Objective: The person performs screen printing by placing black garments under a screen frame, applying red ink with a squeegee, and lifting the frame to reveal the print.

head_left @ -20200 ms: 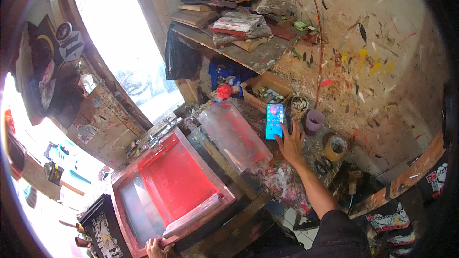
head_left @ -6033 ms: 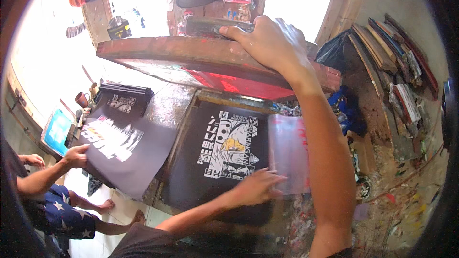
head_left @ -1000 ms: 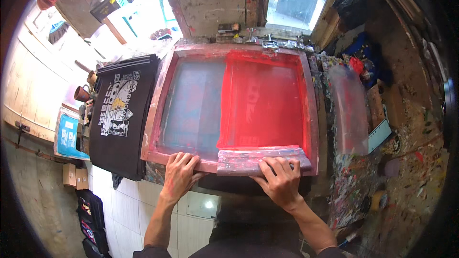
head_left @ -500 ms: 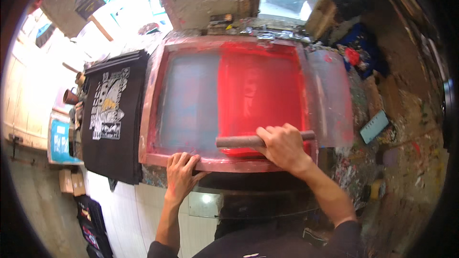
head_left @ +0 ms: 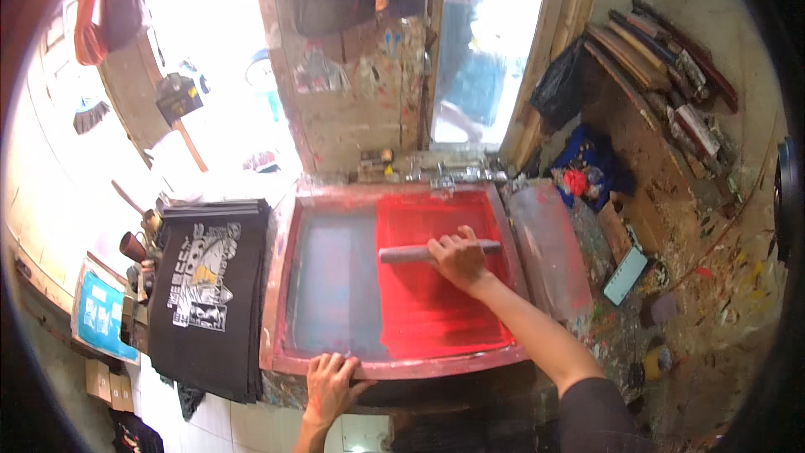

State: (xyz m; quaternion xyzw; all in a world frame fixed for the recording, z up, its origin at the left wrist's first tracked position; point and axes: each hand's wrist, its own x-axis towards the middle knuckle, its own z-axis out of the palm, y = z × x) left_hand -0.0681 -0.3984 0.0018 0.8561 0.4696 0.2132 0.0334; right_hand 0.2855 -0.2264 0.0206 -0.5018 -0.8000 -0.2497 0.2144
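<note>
A screen-printing frame (head_left: 275,302) with a reddish wooden rim lies in front of me. Red ink (head_left: 444,310) covers the right part of its mesh, while the left part (head_left: 335,277) looks grey-blue. My right hand (head_left: 459,260) is closed around a long squeegee (head_left: 404,254), which lies crosswise over the red area near its middle. At the near rim, my left hand (head_left: 329,384) grips the frame with its fingers over the edge and thumb out to the side. What lies under the screen is hidden.
A stack of black printed shirts (head_left: 243,352) sits left of the frame. To its right are a translucent ink-stained sheet (head_left: 545,243) and a light-blue phone-like slab (head_left: 625,275). A brown cup (head_left: 132,244) stands far left; frames (head_left: 646,63) lean at back right.
My right hand has moved the squeegee away from the near rim to about mid-screen. My left hand stays on the near rim. The view has tilted up, showing more of the back wall.
</note>
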